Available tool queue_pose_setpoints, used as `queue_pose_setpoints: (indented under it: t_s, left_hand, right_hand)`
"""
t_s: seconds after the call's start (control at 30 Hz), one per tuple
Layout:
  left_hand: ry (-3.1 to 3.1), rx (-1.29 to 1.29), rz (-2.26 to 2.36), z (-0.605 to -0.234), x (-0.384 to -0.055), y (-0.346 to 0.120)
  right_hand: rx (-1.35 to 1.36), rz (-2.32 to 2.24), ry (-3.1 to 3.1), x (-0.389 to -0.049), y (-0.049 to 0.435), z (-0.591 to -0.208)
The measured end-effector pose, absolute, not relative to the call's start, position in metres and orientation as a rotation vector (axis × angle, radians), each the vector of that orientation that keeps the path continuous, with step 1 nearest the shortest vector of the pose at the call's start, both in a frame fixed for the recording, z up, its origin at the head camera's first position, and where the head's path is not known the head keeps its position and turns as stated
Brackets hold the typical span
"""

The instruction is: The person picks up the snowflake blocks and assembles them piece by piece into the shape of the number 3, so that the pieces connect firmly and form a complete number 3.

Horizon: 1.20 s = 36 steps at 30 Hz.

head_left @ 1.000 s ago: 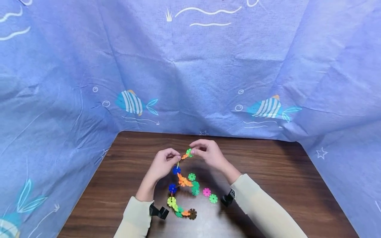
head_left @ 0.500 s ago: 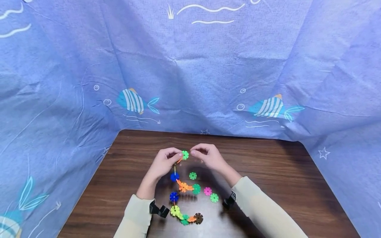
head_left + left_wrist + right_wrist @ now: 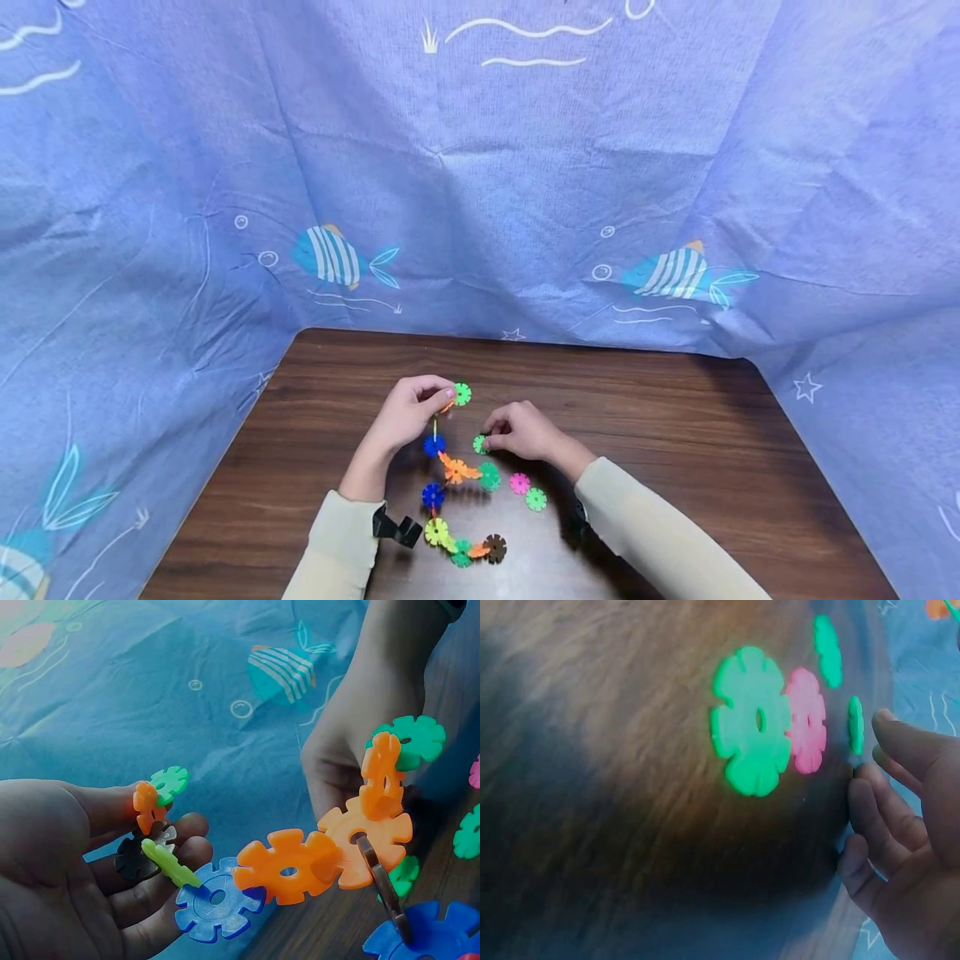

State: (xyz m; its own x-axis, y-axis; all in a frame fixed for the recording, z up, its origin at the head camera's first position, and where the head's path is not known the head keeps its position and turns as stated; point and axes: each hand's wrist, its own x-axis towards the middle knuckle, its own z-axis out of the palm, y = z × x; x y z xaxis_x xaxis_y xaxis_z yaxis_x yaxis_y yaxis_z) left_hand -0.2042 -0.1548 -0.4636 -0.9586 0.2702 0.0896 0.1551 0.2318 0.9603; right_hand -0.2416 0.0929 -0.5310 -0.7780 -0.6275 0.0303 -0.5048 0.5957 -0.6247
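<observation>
In the head view my left hand (image 3: 405,414) pinches a chain of interlocking flower discs near its top, beside an orange disc and a bright green disc (image 3: 462,394). From there the chain runs through a blue disc (image 3: 434,445), orange discs (image 3: 456,472) and a second blue disc (image 3: 432,496) to a brown disc (image 3: 494,548). A darker green disc (image 3: 489,477) ends a side branch. My right hand (image 3: 528,432) is at a loose green disc (image 3: 480,444) on the table, partly covering it. The right wrist view shows its fingertips beside that green disc (image 3: 856,725), not visibly closed on it.
A loose pink disc (image 3: 520,483) and another green disc (image 3: 536,499) lie nearly together on the brown table (image 3: 637,417), right of the chain. A blue fish-patterned cloth (image 3: 480,208) surrounds the table's back and sides. Each wrist wears a black camera mount.
The left hand has shifted its hold close to the chain's green end disc. My right hand has let go of that disc and moved down to the loose green one.
</observation>
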Motion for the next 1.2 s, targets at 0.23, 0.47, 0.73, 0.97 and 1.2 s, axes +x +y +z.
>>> queue_pose_setpoints:
  t_s: [0.23, 0.47, 0.73, 0.97, 1.2]
  left_hand:
    - [2.379, 0.397, 1.839, -0.467, -0.207, -0.154]
    - [2.377, 0.385, 1.848, -0.470, -0.208, -0.152]
    - [2.384, 0.316, 1.899, -0.471, -0.203, -0.140]
    - [2.338, 0.278, 2.065, -0.467, -0.201, -0.135]
    - [2.333, 0.252, 2.084, -0.464, -0.201, -0.133]
  right_hand:
    - [-0.920, -0.788, 2.691, -0.244, 0.086, -0.532]
    - [-0.841, -1.054, 2.585, -0.248, 0.091, -0.530]
    - [-0.740, -1.644, 2.485, -0.224, 0.092, -0.482]
    - [-0.648, -2.068, 2.408, -0.223, 0.091, -0.486]
    - [-0.705, -2.269, 2.319, -0.221, 0.087, -0.490]
